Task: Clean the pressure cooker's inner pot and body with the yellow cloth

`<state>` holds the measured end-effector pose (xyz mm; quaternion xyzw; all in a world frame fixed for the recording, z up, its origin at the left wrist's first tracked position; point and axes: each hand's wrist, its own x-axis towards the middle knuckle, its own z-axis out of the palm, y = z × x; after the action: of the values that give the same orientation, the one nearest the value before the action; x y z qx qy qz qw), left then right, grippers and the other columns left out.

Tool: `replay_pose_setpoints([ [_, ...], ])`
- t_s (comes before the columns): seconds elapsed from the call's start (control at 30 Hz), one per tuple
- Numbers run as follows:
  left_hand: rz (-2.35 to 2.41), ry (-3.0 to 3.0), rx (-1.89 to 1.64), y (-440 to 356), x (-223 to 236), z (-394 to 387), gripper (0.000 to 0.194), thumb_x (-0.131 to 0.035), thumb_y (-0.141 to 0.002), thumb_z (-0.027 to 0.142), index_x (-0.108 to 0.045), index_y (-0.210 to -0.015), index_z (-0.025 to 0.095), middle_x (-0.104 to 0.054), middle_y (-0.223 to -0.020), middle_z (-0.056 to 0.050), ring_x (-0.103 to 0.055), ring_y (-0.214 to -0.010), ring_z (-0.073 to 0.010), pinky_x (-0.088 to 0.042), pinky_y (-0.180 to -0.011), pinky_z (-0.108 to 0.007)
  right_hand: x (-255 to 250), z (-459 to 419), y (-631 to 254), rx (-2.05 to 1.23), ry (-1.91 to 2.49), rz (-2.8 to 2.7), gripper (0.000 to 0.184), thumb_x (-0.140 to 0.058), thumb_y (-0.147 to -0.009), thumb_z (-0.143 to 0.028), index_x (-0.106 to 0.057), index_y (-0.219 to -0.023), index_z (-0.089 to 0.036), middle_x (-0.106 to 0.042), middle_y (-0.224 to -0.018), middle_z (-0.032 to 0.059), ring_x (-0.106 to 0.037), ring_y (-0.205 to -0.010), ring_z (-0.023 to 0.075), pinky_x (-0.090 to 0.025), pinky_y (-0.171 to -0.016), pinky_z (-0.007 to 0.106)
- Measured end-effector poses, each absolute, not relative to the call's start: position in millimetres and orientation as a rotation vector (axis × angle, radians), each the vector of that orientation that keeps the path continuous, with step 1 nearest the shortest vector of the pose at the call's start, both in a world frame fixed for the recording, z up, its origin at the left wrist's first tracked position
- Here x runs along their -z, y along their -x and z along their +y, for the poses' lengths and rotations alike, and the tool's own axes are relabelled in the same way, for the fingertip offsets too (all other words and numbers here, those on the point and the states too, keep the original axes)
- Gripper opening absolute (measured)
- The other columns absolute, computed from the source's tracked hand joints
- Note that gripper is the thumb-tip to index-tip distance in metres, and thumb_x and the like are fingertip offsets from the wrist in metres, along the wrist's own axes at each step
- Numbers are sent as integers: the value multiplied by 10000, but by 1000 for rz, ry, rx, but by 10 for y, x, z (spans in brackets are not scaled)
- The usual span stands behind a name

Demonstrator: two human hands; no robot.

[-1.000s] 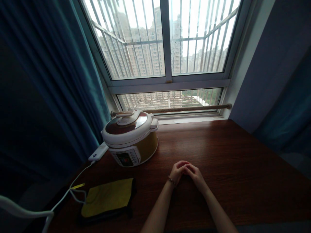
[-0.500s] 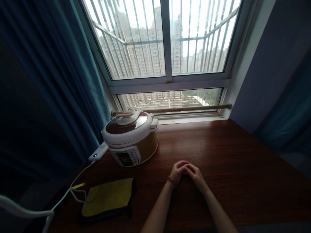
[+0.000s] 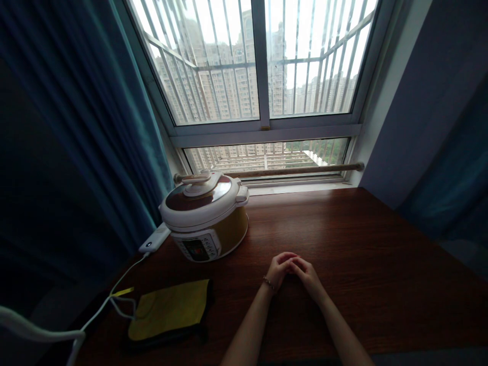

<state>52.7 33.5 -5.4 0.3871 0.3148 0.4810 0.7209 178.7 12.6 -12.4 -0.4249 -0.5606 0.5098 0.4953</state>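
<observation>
My left hand (image 3: 279,271) and my right hand (image 3: 308,275) rest together on the dark wooden table (image 3: 362,254), fingers curled and touching each other at the tips. Nothing shows between the fingers. A thin bracelet circles my left wrist. A yellow and white electric pressure cooker (image 3: 206,216) with its lid on stands to the left, a forearm's length from my hands. A folded yellow cloth (image 3: 168,310) lies near the table's front left.
A white power strip (image 3: 154,239) lies left of the cooker, its white cable (image 3: 110,297) trailing off the front left corner. A wooden rod (image 3: 297,170) lies along the sill under the barred window. Teal curtains (image 3: 95,127) hang at both sides.
</observation>
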Motion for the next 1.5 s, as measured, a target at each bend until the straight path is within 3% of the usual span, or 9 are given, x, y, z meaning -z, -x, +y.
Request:
replay_pose_setpoints([
  [0.67,706,-875,-1057,-533,51,336,353,-751,-619,329,-679,-883,106,-677,-957,-140,-616,-801,-191,-441,-667,-257,84,111,-1781,-1226,1027,-1365,319,-577,-795,-458,-652,-896,-165,-652,-883,63,-611,-847,221,-486,-770,324],
  [1.07,850,-1070,-1087,-542,-29,323,355,-704,-644,392,-681,-864,114,-685,-931,-131,-626,-829,-221,-473,-751,-320,60,111,-1789,-1271,1016,-1332,357,-589,-771,-495,-661,-887,-165,-660,-869,57,-623,-830,222,-498,-754,328],
  [1.2,1020,-1183,-1166,-427,-180,140,294,-678,-668,370,-682,-862,148,-685,-921,-101,-616,-899,-241,-461,-834,-348,57,108,-1797,-1317,994,-1321,348,-594,-775,-478,-649,-937,-175,-673,-920,69,-626,-877,227,-492,-796,345],
  [1.33,1277,-1280,-1262,-13,-320,-256,325,-575,-766,368,-640,-1020,176,-623,-1126,-94,-524,-1113,-243,-334,-1016,-376,109,109,-1802,-1355,1020,-1274,378,-602,-759,-503,-642,-944,-175,-681,-900,81,-635,-860,230,-503,-778,359],
  [1.43,1773,-1652,-1183,502,-277,-552,379,-449,-826,389,-612,-1075,154,-558,-1230,-109,-467,-1192,-243,-324,-1037,-380,145,111,-1798,-1348,1023,-1268,382,-609,-753,-505,-642,-938,-173,-682,-895,80,-637,-857,224,-500,-783,354],
  [1.5,2164,-1906,-1014,876,-155,-706,474,-401,-827,400,-586,-1124,80,-494,-1287,-165,-360,-1269,-288,-273,-1059,-420,153,109,-1792,-1336,1026,-1287,381,-604,-756,-507,-643,-937,-173,-684,-884,79,-639,-847,219,-500,-779,349],
])
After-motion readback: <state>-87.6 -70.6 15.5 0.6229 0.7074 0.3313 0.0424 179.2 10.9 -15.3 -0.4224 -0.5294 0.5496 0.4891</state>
